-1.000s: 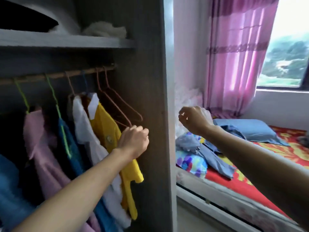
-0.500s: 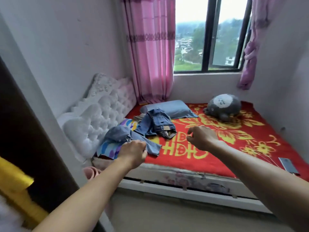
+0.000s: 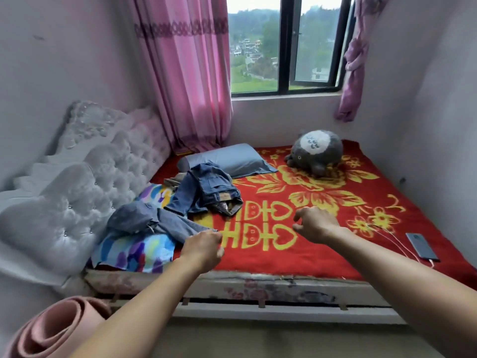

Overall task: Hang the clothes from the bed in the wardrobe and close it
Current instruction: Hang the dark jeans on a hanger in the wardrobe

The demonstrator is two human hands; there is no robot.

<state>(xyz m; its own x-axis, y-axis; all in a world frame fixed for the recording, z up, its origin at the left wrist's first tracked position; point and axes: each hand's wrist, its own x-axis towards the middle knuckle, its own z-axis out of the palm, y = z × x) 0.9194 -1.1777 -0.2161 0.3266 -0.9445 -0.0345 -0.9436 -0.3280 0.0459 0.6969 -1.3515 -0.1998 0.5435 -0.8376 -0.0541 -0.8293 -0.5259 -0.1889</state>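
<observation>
Forearms stretch past a rolled pink mat (image 3: 59,329) and over the edge of a bed (image 3: 258,285). Left hand (image 3: 202,250) has its fingers curled together, knuckles right at the sleeve tip of a grey-blue shirt (image 3: 144,219); whether it grips the cloth cannot be told. Right hand (image 3: 316,224) hangs above the red blanket (image 3: 322,254), fingers loosely bent and apart, holding nothing. The shirt lies crumpled on a multicoloured cloth (image 3: 136,251) beside the tufted headboard (image 3: 85,182). Jeans (image 3: 209,189) sit heaped just beyond it, in front of a blue-grey pillow (image 3: 232,158). A phone (image 3: 420,245) lies at right, and a grey plush toy (image 3: 316,149) sits farther back, below the window (image 3: 284,42).
</observation>
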